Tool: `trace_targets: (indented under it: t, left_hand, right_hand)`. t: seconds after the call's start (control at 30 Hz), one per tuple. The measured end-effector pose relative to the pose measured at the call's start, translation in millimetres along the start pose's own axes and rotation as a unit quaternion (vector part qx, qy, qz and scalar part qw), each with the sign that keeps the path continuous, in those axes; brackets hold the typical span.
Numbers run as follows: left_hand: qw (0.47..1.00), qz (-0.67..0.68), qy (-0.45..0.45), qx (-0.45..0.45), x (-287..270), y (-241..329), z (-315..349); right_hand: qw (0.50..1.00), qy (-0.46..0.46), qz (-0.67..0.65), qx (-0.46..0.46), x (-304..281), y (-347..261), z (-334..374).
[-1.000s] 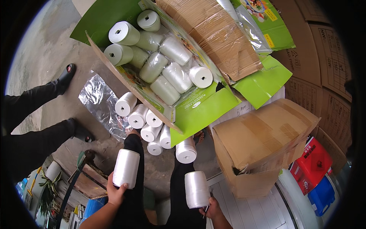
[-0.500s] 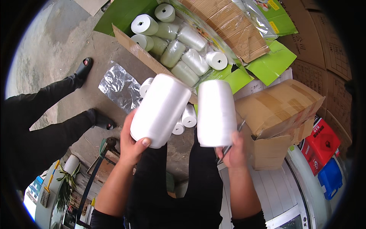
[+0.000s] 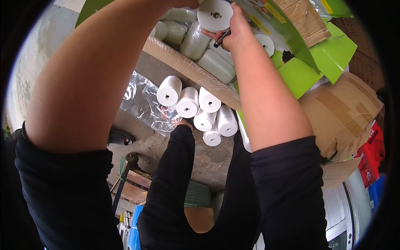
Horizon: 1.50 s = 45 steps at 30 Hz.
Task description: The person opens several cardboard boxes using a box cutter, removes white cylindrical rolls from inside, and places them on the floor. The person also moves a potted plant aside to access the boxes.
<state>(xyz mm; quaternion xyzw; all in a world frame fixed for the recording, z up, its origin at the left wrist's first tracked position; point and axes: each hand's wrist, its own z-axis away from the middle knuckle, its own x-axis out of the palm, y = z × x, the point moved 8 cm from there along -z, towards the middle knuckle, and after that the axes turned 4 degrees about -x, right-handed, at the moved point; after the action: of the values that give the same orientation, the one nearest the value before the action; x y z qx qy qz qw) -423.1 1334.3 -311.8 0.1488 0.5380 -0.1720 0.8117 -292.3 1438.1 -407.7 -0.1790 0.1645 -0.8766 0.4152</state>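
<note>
A white roll (image 3: 215, 15) is gripped by the right hand (image 3: 234, 30) over the open cardboard box (image 3: 189, 68) of wrapped rolls (the left hand's state cannot be told, being out of frame).

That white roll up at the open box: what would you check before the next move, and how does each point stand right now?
1. Right hand has a grip on the white roll: ok, fingers wrap its edge.
2. Left hand visible: not ok, it runs out of the picture at the top; only the forearm shows.
3. Room in the cardboard box for another roll: cannot tell, wrapped rolls fill the part that shows.
4. Dark slim thing in the right hand is clear of the roll: cannot tell.
5. Loose rolls on the floor stay clear of the feet: ok, they lie in a cluster beside the plastic sheet.
</note>
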Motion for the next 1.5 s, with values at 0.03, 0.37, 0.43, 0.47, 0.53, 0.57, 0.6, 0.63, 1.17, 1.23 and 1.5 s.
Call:
trace_targets:
  t: [0.03, 0.37, 0.43, 0.47, 0.53, 0.57, 0.6, 0.63, 1.17, 1.23, 1.5]
  left_hand:
    - [1.000, 0.009, 0.022, -0.002, 1.8, 18.5, -9.1]
    - [0.759, 0.519, 0.391, 0.034, -20.7, -3.8, 212.9]
    - [0.769, 0.546, 0.263, -0.201, 52.6, -9.3, 279.4]
    - [0.836, 0.468, 0.136, -0.252, 92.3, 2.6, 296.1]
    - [0.960, 0.207, -0.106, -0.159, 143.5, 58.8, 309.7]
    - [0.958, 0.157, -0.190, -0.149, 167.0, 88.5, 309.5]
    - [0.973, 0.113, -0.173, -0.107, 186.4, 114.8, 301.0]
    - [0.979, 0.129, -0.138, -0.075, 198.0, 139.1, 285.7]
    - [0.710, 0.628, -0.063, -0.312, 105.4, 51.7, 364.3]
    - [0.621, 0.727, 0.008, -0.293, 60.3, 14.2, 386.5]
    - [0.949, 0.115, 0.289, 0.048, -130.8, 11.8, 185.5]
  right_hand:
    - [0.999, 0.019, 0.008, -0.046, -17.4, -17.0, -5.5]
    - [0.896, 0.046, 0.260, -0.358, -135.9, 4.6, 269.0]
    - [0.844, 0.158, 0.450, -0.248, -198.1, 50.9, 304.4]
    - [0.790, 0.183, 0.538, -0.229, -216.5, 66.2, 306.6]
    - [0.782, 0.229, 0.565, -0.133, -255.3, 97.9, 295.5]
    - [0.760, 0.249, 0.587, -0.126, -272.4, 108.6, 284.0]
    - [0.782, 0.258, 0.558, -0.099, -270.3, 111.8, 270.0]
    - [0.760, 0.273, 0.583, -0.094, -265.1, 110.6, 258.7]
    - [0.943, 0.079, 0.142, -0.290, -248.8, 74.5, 372.3]
    - [0.923, 0.116, 0.149, -0.336, -209.2, 29.0, 378.8]
    - [0.639, 0.117, 0.662, -0.374, -52.9, -91.7, 186.5]
